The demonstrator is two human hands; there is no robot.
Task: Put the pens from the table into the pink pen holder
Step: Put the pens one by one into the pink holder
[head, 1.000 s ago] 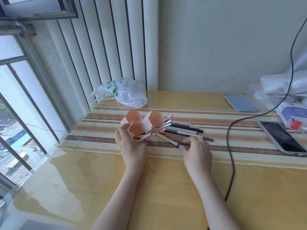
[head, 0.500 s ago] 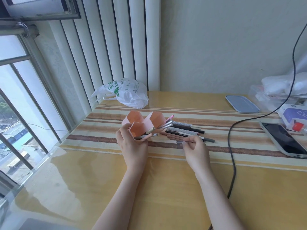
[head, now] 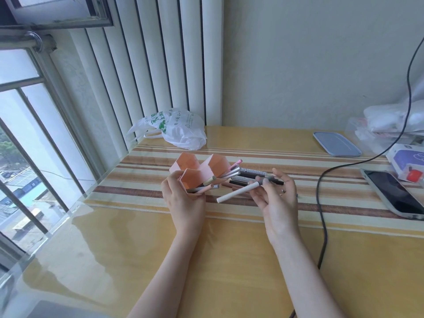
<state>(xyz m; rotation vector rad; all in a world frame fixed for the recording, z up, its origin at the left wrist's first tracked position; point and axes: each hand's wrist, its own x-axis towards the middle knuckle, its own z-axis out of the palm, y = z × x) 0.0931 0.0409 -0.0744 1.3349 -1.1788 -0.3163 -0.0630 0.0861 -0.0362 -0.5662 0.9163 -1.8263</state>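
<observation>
Looking down through the head camera, I saw the left hand [head: 183, 198] wrapped around the near wall of the pink pen holder [head: 197, 171], which lay tipped on its side on the striped table [head: 332, 203] with its hexagonal compartments opening toward the right. A few pens already poked out of the two nearer compartments. The right hand [head: 277, 196] pinched a white pen [head: 238, 192] near its dark capped end, lifted clear of the table, its pale end aimed down and left toward the holder's mouths. Behind it, the loose pens [head: 247, 179] lay bunched just beside the holder. I judged the step to be the feeding of this pen into a compartment. Doing it well meant keeping the holder braced so it would not slide or roll, lining the pen's axis with an opening before pushing, and choosing a less crowded compartment so the pens already inside would not be knocked out.
</observation>
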